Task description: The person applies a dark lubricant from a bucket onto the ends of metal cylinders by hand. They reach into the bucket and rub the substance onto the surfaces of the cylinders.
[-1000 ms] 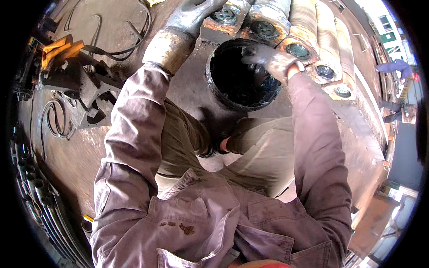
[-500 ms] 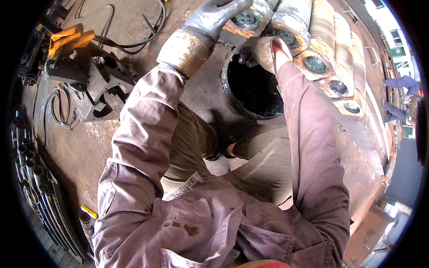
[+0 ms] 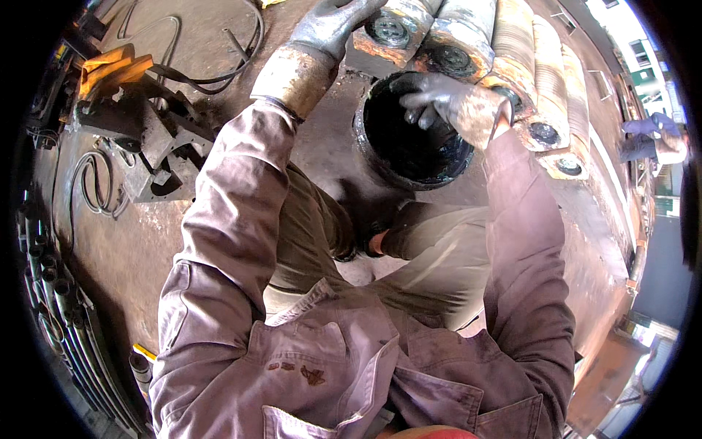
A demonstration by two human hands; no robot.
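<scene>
Crouched over a stained workshop floor, you hold your gloved right hand over a black-coated bucket, its fingers spread apart with nothing visible between them. Your gloved left hand reaches beside the leftmost of five cylinders, its fingertips running to the far edge of view; whether they grip cannot be told. The bucket stands just ahead of you, near the cylinders' ends, probably to keep both within easy reach. Half a second ago your right fingers were bunched by the bucket's far rim; now they fan across its opening.
</scene>
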